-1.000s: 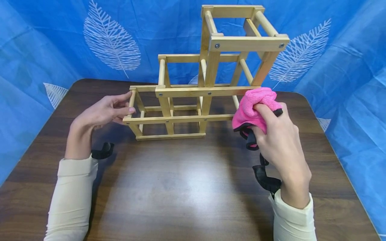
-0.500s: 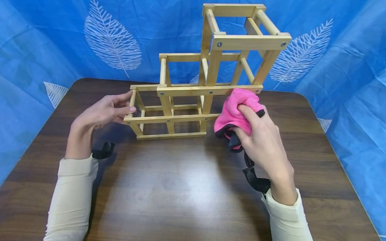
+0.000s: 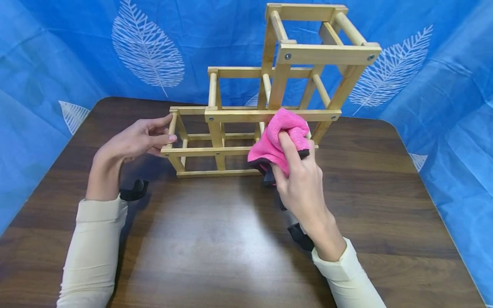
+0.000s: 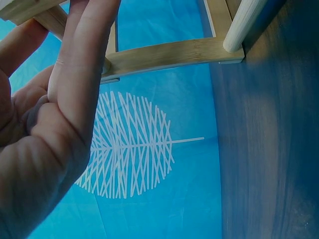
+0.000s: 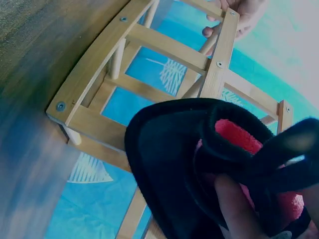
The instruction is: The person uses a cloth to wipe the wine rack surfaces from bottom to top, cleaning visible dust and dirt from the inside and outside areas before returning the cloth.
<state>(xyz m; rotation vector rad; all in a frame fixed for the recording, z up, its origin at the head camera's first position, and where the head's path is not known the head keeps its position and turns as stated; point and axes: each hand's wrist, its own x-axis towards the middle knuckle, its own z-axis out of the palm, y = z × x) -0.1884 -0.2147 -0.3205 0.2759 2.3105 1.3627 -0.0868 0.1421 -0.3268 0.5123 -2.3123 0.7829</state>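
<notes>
A stepped wooden rack (image 3: 327,54) of slats and round dowels stands on the brown table. My left hand (image 3: 135,139) grips the dowel at the rack's low left end, thumb in front, as the left wrist view also shows up close at the hand (image 4: 60,94). Bunched in my right hand (image 3: 302,184) is a pink cloth (image 3: 279,141) with black edging. It lies against the front of the rack's middle, over the long front slats, and hides part of them. In the right wrist view the cloth's dark edging (image 5: 164,144) covers much of the rack (image 5: 94,59).
A blue curtain (image 3: 223,25) with white leaf prints hangs behind the rack and along both sides. The wooden table (image 3: 215,239) reaches out in front. Black straps (image 3: 135,190) sit at both wrists.
My right hand has slid the pink cloth leftward along the front slats, from the right end to the middle of the rack. The left hand keeps its hold on the end dowel.
</notes>
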